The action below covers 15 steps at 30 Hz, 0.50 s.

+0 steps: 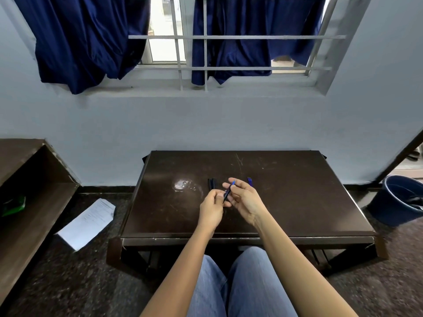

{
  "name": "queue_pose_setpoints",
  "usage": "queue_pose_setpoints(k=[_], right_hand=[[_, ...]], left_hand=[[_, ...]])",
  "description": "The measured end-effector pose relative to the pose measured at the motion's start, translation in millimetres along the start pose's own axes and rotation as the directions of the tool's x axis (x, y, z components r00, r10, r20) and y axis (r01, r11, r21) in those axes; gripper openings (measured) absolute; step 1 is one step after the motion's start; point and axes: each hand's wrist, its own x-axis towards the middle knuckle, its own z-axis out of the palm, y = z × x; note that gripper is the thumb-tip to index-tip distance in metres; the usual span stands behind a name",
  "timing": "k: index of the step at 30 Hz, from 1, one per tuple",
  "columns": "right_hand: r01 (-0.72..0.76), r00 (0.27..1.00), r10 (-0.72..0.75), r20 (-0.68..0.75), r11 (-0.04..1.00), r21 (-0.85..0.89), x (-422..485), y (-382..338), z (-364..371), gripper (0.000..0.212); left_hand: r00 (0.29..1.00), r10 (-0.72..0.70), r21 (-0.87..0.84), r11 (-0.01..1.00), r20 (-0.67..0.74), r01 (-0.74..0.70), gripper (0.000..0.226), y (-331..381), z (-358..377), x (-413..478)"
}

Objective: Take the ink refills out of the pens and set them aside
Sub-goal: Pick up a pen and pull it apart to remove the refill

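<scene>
Above the middle of the dark brown table (297, 202) I hold a dark pen (228, 192) with a blue end between both hands. My left hand (211, 209) grips its lower part. My right hand (243, 196) pinches its upper blue end with the fingertips. A few dark pens (212, 183) lie side by side on the table just beyond my left hand. Thin blue refills (250, 181) lie on the table just beyond my right hand.
The table stands against a wall under a barred window with blue curtains. A dark blue bucket (399, 200) stands on the floor at the right. A sheet of paper (88, 223) lies on the floor at the left, beside a wooden shelf (27, 202).
</scene>
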Motion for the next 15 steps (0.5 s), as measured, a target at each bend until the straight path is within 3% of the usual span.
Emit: queue_pose_setpoints(k=[5,15], right_hand=[[-0.028,0.999,0.023,-0.038,0.992,-0.122,5,7,1,0.01],[-0.143,0.978,0.152,-0.142,0.987,0.074,39,-8,-3,0.012]], left_hand=[[0.999,-0.033,-0.012,0.999,0.019,0.033,0.021,0,4,1],[0.996,-0.078,-0.074,0.994,0.053,0.082,0.026,-15,-3,13]])
